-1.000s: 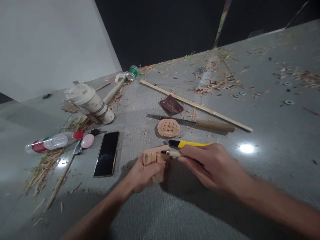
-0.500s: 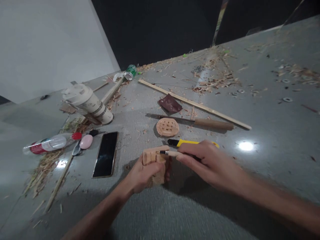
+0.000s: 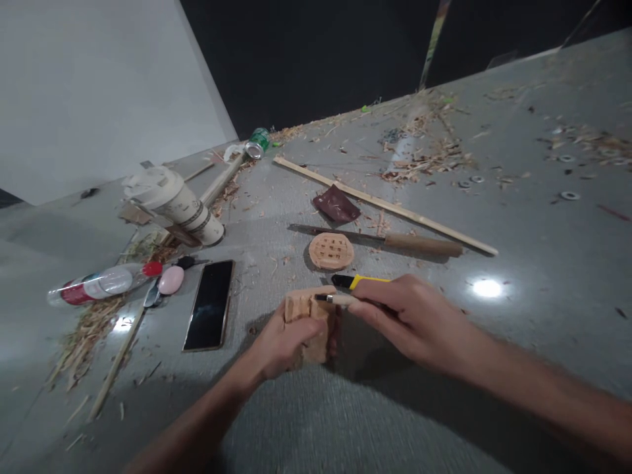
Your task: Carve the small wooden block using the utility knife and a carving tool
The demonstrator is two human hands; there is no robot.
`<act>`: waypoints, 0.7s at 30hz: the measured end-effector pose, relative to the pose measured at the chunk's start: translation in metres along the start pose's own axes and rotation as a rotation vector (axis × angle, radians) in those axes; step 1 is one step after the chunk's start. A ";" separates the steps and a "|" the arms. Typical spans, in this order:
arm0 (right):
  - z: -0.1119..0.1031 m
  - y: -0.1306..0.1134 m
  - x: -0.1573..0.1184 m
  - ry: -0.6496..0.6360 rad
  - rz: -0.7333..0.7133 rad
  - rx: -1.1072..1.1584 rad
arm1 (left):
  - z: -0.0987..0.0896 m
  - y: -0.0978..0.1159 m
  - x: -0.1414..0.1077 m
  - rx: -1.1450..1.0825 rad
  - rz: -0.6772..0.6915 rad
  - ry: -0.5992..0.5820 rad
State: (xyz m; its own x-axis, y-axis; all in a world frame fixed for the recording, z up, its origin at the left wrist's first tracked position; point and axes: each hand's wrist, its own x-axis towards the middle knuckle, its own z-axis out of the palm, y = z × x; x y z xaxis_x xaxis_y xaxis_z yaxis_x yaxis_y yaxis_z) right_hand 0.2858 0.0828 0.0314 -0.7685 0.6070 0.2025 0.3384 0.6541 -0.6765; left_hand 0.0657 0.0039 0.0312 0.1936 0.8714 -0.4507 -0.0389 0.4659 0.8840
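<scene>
Wrapped in my left hand (image 3: 286,345) is a pale brown wooden block (image 3: 320,339) with grooves cut in its upper part. My right hand (image 3: 412,322) pinches a slim carving knife (image 3: 340,299) with a light handle, a metal collar and a dark tip. That tip meets the block's grooved top; the rest of the handle is hidden by the fingers. Just behind the right hand lies a yellow utility knife (image 3: 363,282), partly covered by it. A round carved wooden piece (image 3: 330,251) with a lattice of slots rests beyond the block.
Farther back lie a wooden-handled file (image 3: 422,245), sandpaper (image 3: 336,204) and a long wooden strip (image 3: 395,209). On the left are a phone (image 3: 210,306), a plastic bottle (image 3: 106,282), a paper cup (image 3: 172,204) and a green can (image 3: 257,143). Shavings and washers are scattered about.
The knife tip has shifted slightly left on the block, and the right hand with it. The block has moved a touch to the right; both grips are the same.
</scene>
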 end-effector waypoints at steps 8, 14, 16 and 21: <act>0.002 0.009 -0.005 0.099 -0.116 -0.245 | -0.002 -0.008 0.006 -0.127 -0.062 -0.034; -0.001 0.005 -0.004 0.104 -0.124 -0.202 | -0.005 -0.013 0.005 -0.173 -0.088 -0.018; -0.001 0.005 -0.004 0.142 -0.113 -0.189 | -0.006 -0.014 0.005 -0.160 -0.090 -0.015; 0.004 0.003 -0.004 0.193 -0.058 -0.133 | -0.007 -0.013 0.005 -0.027 -0.038 0.081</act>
State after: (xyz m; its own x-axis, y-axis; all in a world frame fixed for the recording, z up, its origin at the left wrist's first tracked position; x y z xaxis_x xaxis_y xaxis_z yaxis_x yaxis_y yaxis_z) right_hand 0.2882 0.0805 0.0254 -0.6748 0.6336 0.3784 0.3752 0.7361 -0.5634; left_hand 0.0604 0.0037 0.0166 0.1151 0.8620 -0.4936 -0.0600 0.5021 0.8627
